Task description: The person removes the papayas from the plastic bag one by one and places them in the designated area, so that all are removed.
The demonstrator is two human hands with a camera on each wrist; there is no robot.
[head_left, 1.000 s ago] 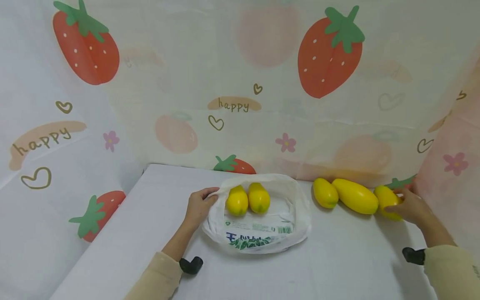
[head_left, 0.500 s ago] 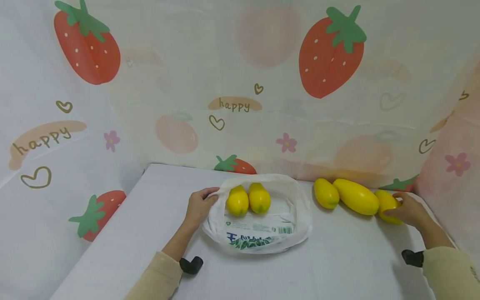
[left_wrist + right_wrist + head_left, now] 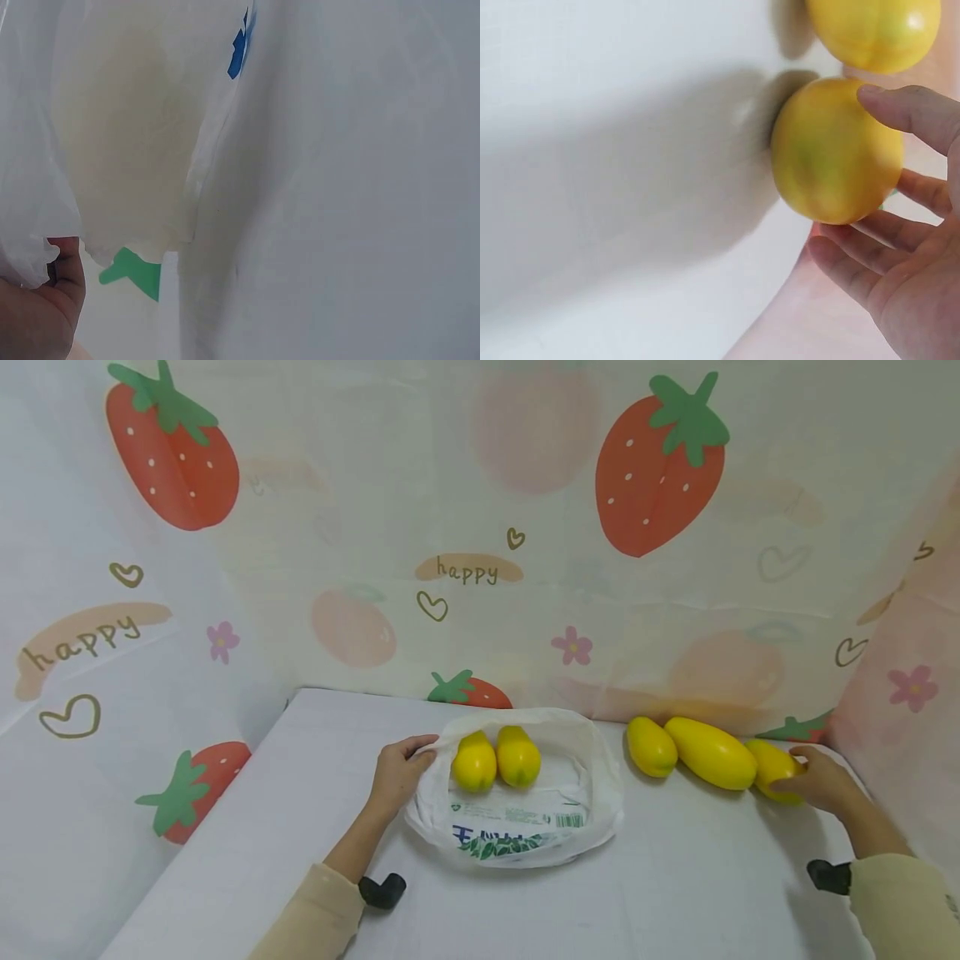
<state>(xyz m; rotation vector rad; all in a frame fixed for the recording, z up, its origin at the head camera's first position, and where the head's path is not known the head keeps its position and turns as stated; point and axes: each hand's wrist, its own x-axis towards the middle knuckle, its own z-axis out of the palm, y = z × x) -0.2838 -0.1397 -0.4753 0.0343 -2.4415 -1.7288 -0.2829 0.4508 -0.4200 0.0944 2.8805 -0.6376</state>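
My left hand [image 3: 397, 777] pinches the left rim of a white plastic bag [image 3: 427, 818], which lies with its mouth spread wide. Inside the bag, side by side, are two yellow papaya-like fruits [image 3: 474, 764]. The left wrist view has the hand [image 3: 49, 307] at its lower left edge, with bag film between thumb and fingers. At the far right of the table, my right hand [image 3: 828, 781] holds a yellow papaya [image 3: 772, 768]. In the right wrist view, the thumb lies on one side of this papaya [image 3: 832, 157] and the fingers on the other.
A long yellow papaya [image 3: 712, 753] touches a shorter one [image 3: 651, 747] on its left, between the bag and my right hand. Strawberry-printed sheeting [image 3: 480, 635] walls the white table [image 3: 675, 877] at the back and sides.
My right hand has settled on the rightmost papaya, which has tipped and shifted slightly toward the front. The left hand and the bag have stayed put.
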